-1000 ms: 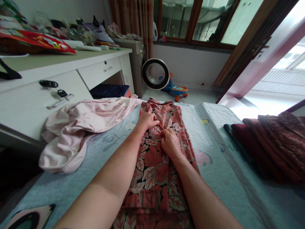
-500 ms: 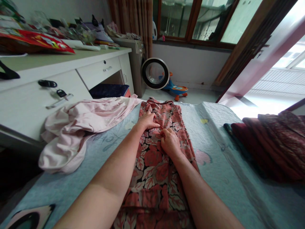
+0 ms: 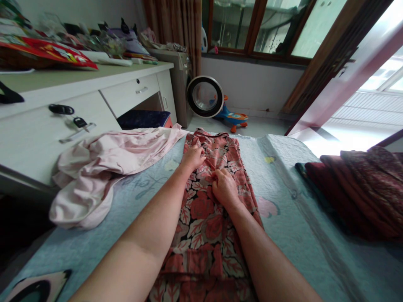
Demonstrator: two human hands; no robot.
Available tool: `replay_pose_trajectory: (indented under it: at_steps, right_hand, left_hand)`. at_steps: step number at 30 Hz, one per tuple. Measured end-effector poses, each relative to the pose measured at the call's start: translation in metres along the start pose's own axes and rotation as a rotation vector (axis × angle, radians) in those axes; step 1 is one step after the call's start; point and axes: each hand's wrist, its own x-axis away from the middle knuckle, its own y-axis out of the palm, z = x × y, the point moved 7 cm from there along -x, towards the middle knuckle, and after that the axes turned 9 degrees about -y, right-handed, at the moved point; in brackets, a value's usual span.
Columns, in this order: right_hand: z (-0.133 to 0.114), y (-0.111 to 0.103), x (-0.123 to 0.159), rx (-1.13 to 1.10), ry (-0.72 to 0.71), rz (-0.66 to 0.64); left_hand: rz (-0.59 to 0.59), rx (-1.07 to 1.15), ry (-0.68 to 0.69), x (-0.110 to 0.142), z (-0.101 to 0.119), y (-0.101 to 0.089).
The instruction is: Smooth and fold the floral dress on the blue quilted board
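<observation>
A red floral shirt [image 3: 201, 205] with cream leaves lies lengthwise on the bed in front of me, its collar [image 3: 210, 133] at the far end and its sides folded in. My left hand [image 3: 193, 157] is at the upper left of the shirt front, fingers curled into the fabric. Slightly nearer and to the right, my right hand [image 3: 224, 186] pinches the cloth close to the shirt's middle line. Small creases run through the fabric between the two hands. Both sets of fingertips are partly hidden.
A crumpled pale pink garment [image 3: 94, 163] lies left on the blue bedspread [image 3: 145, 209]. Folded dark red clothes [image 3: 352, 188] are stacked right. Beyond are a white desk [image 3: 85, 100], a washing machine with its round door [image 3: 205, 97] ajar and a blue ride-on toy [image 3: 231, 115].
My left hand has drawn back slightly to the left, its outstretched thumb now tucked in closer. My right hand stays in place on the shirt.
</observation>
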Motion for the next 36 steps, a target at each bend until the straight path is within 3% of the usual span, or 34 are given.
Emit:
replay_pose_trajectory:
  at_steps: [12,36]
  right_hand:
    - [0.0015,0.0012,0.0002,0.008,-0.009,-0.003]
    - [0.0022,0.0017,0.0002,0.018,-0.006,-0.001]
  left_hand:
    - [0.060,0.012,-0.042,0.0021,0.0003,-0.0067]
    - [0.037,-0.013,-0.075,0.0030,0.0003,-0.0093]
